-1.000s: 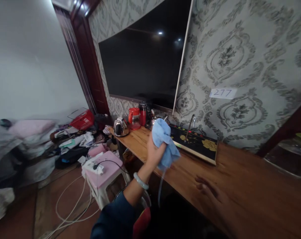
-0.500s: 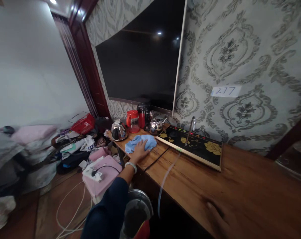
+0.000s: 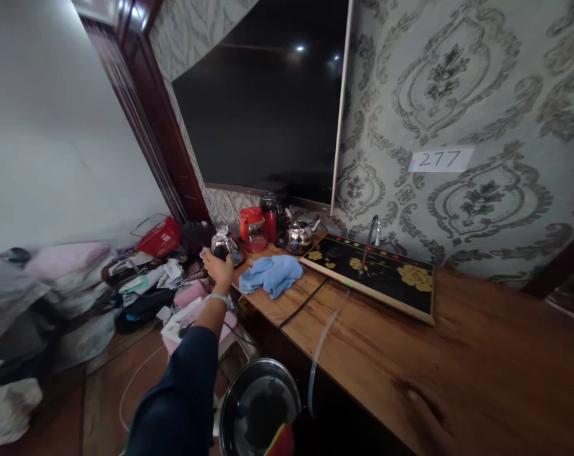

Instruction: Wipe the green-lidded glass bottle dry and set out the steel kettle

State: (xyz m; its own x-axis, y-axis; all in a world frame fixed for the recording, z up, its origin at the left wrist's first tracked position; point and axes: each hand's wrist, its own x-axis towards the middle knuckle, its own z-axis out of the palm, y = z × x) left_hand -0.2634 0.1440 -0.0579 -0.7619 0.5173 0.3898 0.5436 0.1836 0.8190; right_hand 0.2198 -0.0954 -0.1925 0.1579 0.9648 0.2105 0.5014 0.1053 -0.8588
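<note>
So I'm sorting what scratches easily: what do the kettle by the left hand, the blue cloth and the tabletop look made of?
The kettle looks like polished metal with a dark body, mirror glints. The blue cloth seems soft microfibre or terry, rumpled and matte. The tabletop looks like varnished wood, grain lines and sheen, possibly laminate.

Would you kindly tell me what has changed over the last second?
The left hand set the blue cloth on the wooden table, let go, and reached left to the glass kettle. The right hand stayed flat on the table; the tea tray is unmoved.
</note>
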